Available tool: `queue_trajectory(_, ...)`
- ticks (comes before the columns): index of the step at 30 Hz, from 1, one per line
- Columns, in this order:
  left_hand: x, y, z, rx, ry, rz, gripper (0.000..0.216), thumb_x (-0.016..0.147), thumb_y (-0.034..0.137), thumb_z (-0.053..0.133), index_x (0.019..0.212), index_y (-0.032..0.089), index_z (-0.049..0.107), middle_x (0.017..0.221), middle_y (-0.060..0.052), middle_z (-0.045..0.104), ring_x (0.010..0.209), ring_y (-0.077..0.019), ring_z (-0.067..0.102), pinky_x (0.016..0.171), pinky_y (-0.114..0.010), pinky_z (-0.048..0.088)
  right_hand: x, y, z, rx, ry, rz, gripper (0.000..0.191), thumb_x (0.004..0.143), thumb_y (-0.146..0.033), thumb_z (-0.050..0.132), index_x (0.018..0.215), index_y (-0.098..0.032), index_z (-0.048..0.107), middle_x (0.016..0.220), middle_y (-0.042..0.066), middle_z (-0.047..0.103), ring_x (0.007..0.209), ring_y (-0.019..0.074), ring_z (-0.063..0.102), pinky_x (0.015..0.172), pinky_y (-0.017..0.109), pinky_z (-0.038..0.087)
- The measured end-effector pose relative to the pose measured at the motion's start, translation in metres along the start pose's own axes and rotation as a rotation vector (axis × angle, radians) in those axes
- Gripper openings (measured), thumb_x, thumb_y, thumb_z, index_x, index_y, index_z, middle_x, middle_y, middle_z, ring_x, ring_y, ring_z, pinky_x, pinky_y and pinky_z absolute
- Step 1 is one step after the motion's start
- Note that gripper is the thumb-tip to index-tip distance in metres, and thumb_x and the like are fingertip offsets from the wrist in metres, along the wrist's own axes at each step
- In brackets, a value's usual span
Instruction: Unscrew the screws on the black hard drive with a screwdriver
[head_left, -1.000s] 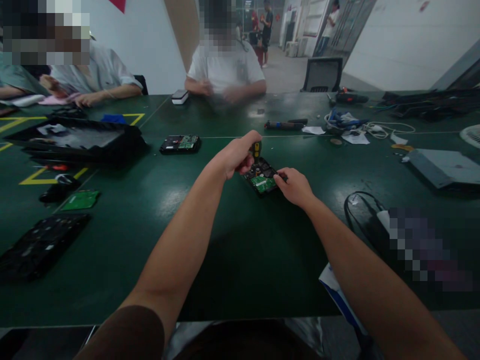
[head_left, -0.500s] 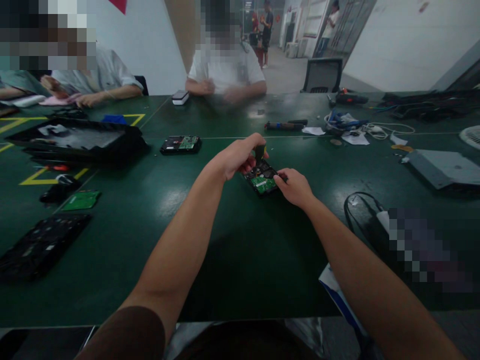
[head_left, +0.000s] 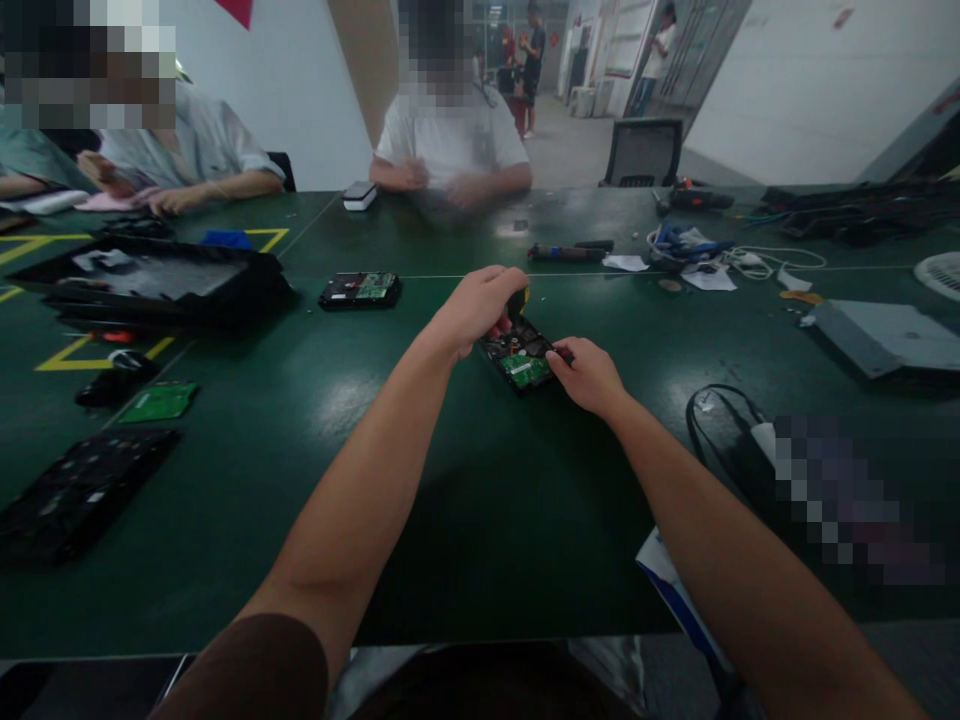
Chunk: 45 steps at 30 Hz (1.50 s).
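A black hard drive with a green circuit board lies on the dark green table before me, turned at an angle. Over its far end, my left hand is closed around the black and yellow handle of what looks like a screwdriver; its tip is hidden behind my fingers. My right hand grips the drive's right edge between thumb and fingers. Another hard drive sits farther off to the left, apart from both hands.
On the left are black plastic trays, a loose green circuit board and a flat black part. A grey metal box, tangled cables and a black-handled tool lie to the right and back. People sit across the table.
My left hand has turned slightly around the screwdriver handle, and more of its yellow part shows. My right hand stays on the hard drive's edge.
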<state>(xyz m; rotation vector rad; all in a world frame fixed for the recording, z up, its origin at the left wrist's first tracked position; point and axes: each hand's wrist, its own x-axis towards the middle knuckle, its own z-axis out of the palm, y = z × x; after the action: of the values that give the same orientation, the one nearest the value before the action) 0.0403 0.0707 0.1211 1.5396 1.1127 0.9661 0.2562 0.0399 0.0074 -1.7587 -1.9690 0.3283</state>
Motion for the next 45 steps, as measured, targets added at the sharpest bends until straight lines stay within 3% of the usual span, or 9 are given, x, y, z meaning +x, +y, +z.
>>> queue_trajectory(3, -0.001, 0.002, 0.001, -0.005, 0.011, -0.002, 0.015, 0.094, 0.034, 0.060, 0.087, 0.021, 0.056, 0.075, -0.001, 0.059, 0.052, -0.0112, 0.057, 0.044, -0.022, 0.036, 0.000, 0.002, 0.002, 0.007, 0.011, -0.010, 0.031, 0.105, -0.040, 0.054, 0.119, -0.020, 0.072, 0.115, 0.012, 0.073, 0.101, 0.0265, 0.068, 0.087, 0.040, 0.052)
queue_trajectory(7, -0.003, 0.004, -0.001, -0.081, -0.020, -0.051, 0.018, 0.093, 0.037, 0.058, 0.089, 0.020, 0.060, 0.083, -0.005, 0.067, 0.048, -0.0104, 0.056, 0.042, -0.025, 0.035, 0.000, 0.004, 0.003, 0.011, 0.011, -0.016, 0.030, 0.105, -0.040, 0.055, 0.118, -0.020, 0.073, 0.114, 0.012, 0.074, 0.101, 0.0271, 0.068, 0.087, 0.041, 0.052)
queue_trajectory(12, -0.002, 0.001, -0.002, -0.242, -0.135, -0.178, 0.031, 0.092, 0.047, 0.054, 0.089, 0.018, 0.065, 0.085, -0.010, 0.073, 0.047, -0.0127, 0.057, 0.044, -0.027, 0.039, 0.000, 0.002, 0.002, -0.009, 0.020, -0.017, 0.029, 0.104, -0.039, 0.056, 0.120, -0.020, 0.073, 0.115, 0.012, 0.074, 0.103, 0.0274, 0.068, 0.089, 0.040, 0.052)
queue_trajectory(17, 0.000, -0.001, -0.002, -0.255, -0.128, -0.209, 0.037, 0.095, 0.053, 0.054, 0.088, 0.018, 0.066, 0.080, -0.010, 0.072, 0.054, -0.0152, 0.065, 0.049, -0.026, 0.045, 0.000, 0.001, 0.001, -0.008, 0.003, -0.005, 0.030, 0.105, -0.039, 0.056, 0.120, -0.020, 0.073, 0.115, 0.012, 0.074, 0.101, 0.0266, 0.068, 0.086, 0.039, 0.052)
queue_trajectory(27, -0.005, 0.000, 0.001, -0.096, -0.144, -0.094, 0.033, 0.101, 0.048, 0.066, 0.090, 0.016, 0.069, 0.082, -0.005, 0.069, 0.051, -0.0078, 0.061, 0.047, -0.021, 0.041, 0.001, 0.006, 0.004, 0.017, 0.017, -0.015, 0.029, 0.105, -0.041, 0.055, 0.116, -0.021, 0.073, 0.112, 0.010, 0.074, 0.099, 0.0252, 0.068, 0.083, 0.037, 0.050)
queue_trajectory(36, -0.007, 0.005, 0.003, -0.070, -0.117, -0.063, 0.028, 0.100, 0.043, 0.071, 0.094, 0.019, 0.061, 0.089, -0.005, 0.073, 0.059, -0.0105, 0.070, 0.050, -0.020, 0.047, 0.002, 0.006, 0.005, 0.022, 0.042, -0.044, 0.031, 0.105, -0.041, 0.054, 0.117, -0.020, 0.073, 0.112, 0.012, 0.075, 0.103, 0.0262, 0.068, 0.090, 0.039, 0.051)
queue_trajectory(40, -0.007, 0.006, 0.002, -0.036, -0.114, -0.042, 0.028, 0.100, 0.043, 0.069, 0.090, 0.018, 0.065, 0.086, -0.005, 0.072, 0.060, -0.0098, 0.069, 0.050, -0.019, 0.047, 0.002, 0.004, 0.002, 0.061, 0.139, -0.018, 0.031, 0.105, -0.041, 0.052, 0.115, -0.020, 0.073, 0.112, 0.012, 0.076, 0.106, 0.0270, 0.068, 0.097, 0.040, 0.051)
queue_trajectory(45, -0.006, 0.005, 0.001, -0.028, -0.113, -0.012, 0.027, 0.101, 0.042, 0.068, 0.090, 0.017, 0.067, 0.090, -0.005, 0.073, 0.059, -0.0088, 0.068, 0.050, -0.020, 0.048, 0.004, 0.019, -0.010, 0.091, 0.378, 0.136, 0.032, 0.104, -0.039, 0.051, 0.115, -0.018, 0.073, 0.112, 0.014, 0.077, 0.101, 0.0281, 0.070, 0.094, 0.043, 0.053)
